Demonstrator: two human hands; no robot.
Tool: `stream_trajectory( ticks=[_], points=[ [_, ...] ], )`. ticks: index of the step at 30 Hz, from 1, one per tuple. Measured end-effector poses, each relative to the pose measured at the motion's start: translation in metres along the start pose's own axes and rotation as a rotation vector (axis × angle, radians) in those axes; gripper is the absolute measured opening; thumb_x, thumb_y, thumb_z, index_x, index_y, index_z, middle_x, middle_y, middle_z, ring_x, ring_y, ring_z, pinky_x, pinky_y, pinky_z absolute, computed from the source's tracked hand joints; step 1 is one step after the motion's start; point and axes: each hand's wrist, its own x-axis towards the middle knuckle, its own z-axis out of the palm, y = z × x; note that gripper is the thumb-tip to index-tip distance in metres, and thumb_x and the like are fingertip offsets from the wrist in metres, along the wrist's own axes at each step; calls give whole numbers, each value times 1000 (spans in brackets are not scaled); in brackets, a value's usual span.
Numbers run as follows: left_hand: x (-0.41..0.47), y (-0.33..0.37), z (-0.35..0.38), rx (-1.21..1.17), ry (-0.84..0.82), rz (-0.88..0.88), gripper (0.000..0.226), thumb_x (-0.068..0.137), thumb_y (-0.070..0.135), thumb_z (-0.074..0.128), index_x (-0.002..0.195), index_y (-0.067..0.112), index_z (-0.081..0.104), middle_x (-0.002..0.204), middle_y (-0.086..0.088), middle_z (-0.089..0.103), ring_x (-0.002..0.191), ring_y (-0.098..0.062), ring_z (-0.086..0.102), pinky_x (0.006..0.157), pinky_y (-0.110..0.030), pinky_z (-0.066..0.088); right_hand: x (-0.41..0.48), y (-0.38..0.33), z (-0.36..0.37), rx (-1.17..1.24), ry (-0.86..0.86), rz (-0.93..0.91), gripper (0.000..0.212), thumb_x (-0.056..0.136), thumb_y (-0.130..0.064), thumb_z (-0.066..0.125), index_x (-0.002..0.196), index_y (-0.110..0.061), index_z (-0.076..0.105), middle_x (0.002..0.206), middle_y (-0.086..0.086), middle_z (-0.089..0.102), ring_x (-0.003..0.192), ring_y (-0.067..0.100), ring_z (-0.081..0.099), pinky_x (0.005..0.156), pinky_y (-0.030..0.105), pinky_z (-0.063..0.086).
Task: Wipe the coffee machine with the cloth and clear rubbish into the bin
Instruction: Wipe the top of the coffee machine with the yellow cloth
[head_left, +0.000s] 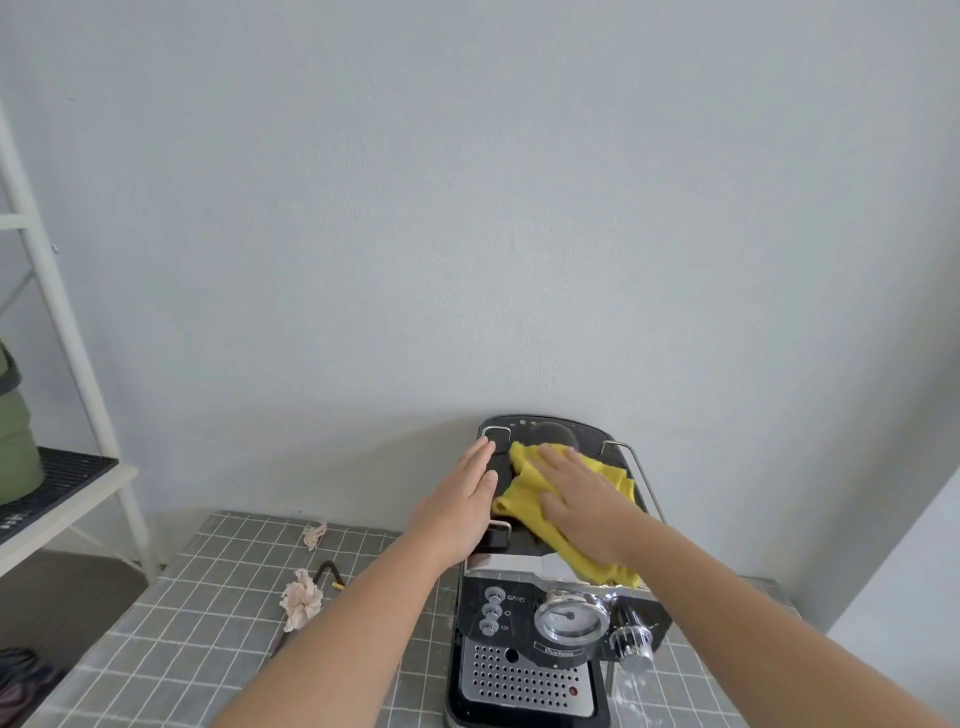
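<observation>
At the far left stands a white metal shelf rack (78, 364) with a green container (15, 447) on it. No bin is in view, so I cannot tell where the rubbish must go. On the grey tabletop with white grid lines (197, 623) lie two crumpled pale paper scraps: a bigger one (300, 598) and, behind it near the wall, a smaller one (315, 535). A thin dark bent object (328, 570) lies just beside the bigger scrap. These are not yet cleared.

Further right, the black and silver coffee machine (524, 675) stands on the tabletop. The left hand (462, 501) lies open and flat on the left edge of its top and seems to steady it. The right hand (582, 499) is also open, with the palm pressing the yellow cloth (524, 499) on the top plate. The wiping is in progress on the top only; the front panel with the round gauge (570, 618) looks untouched, and white dust (631, 691) lies at the right of the base.
</observation>
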Motion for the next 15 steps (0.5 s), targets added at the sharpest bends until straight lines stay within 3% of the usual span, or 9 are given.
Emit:
stream_trajectory(
  ticks=[5,11,15],
  points=[
    [-4,3,-1,-8,-20,-2,48,103,31,24,151,30,15,159,19,6,146,-1,6,119,-27,6,35,-8,0,61,77,344,59,97,-35,20,149,-17,-1,159,7,-1,146,29,0,116,55,8],
    [-5,4,-1,16,-30,-5,48,103,32,22,151,30,13,159,20,4,146,-2,6,121,-30,7,-8,-19,8,-35,16,93,61,96,-34,27,150,-25,0,158,3,-12,145,28,-13,116,53,1],
    [-5,7,-4,52,-51,-21,50,103,33,21,152,30,11,159,20,2,147,-3,5,122,-35,7,12,-5,-2,38,2,96,55,99,-27,25,150,-27,4,159,1,-8,146,26,-8,116,51,3]
  ],
)
